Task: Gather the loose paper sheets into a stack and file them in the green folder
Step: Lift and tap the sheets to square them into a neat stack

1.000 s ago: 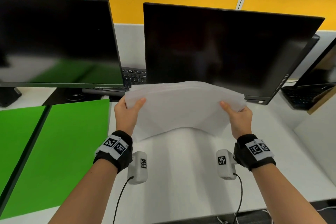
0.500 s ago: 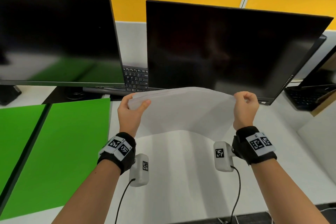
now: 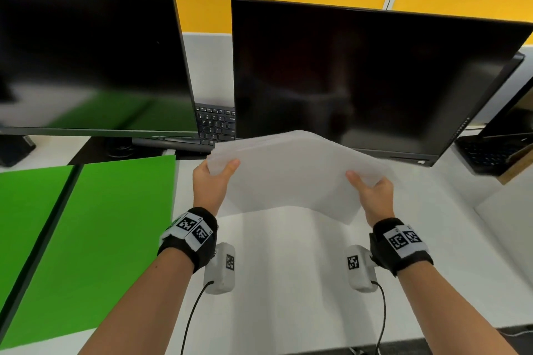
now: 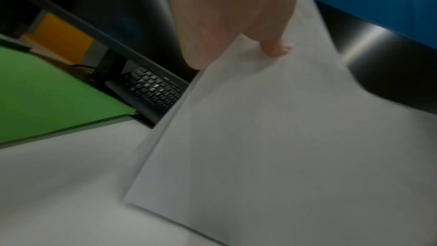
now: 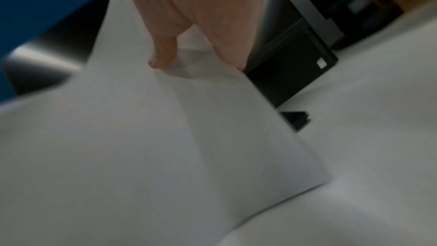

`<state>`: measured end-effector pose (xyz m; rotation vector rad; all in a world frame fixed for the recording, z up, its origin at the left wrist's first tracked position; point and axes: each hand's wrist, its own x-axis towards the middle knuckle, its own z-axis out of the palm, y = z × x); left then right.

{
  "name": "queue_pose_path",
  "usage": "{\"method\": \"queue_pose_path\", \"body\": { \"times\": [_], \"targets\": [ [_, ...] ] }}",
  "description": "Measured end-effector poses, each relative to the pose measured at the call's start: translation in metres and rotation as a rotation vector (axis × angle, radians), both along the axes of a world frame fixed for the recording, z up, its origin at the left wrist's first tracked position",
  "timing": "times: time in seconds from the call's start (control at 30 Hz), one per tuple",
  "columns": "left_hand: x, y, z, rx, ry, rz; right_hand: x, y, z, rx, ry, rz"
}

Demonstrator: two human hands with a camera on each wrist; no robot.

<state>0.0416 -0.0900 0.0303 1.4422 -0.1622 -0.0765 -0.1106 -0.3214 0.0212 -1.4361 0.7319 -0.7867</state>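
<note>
Green folder (image 3: 86,239) lies open, flat on tabletop (image 3: 288,282) at far left. Next, left hand (image 3: 212,184) pinches left edge of paper stack (image 3: 291,176), thumb on top. Stack is bowed upward, held above tabletop in front of monitors. Right hand (image 3: 373,193) grips its right edge, thumb on top.

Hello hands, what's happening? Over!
Left hand and right hand both grip paper stack, lifted off desk. Green folder open, left. Nothing blocking.
</note>
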Motion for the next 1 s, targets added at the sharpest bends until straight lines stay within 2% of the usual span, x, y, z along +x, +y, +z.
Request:
{"method": "queue_pose_path", "body": {
  "times": [0.2,0.3,0.6,0.73,1.0],
  "targets": [
    [-0.003,-0.007,0.026,-0.131,-0.131,0.13,0.008,-0.001,0.023,-0.035,-0.154,-0.027],
    [-0.01,-0.002,0.023,-0.035,-0.262,0.184,0.006,0.001,0.018,-0.057,-0.142,-0.027],
    [-0.014,-0.001,0.015,0.052,-0.386,0.122,0.0,0.001,0.003,0.033,-0.133,-0.023],
    [-0.007,-0.003,0.012,0.029,-0.356,0.14,-0.002,0.001,-0.005,0.098,-0.06,0.039],
    [0.001,-0.009,0.016,-0.032,-0.335,0.163,0.003,-0.003,-0.01,0.105,-0.061,0.061]
  ]
}}
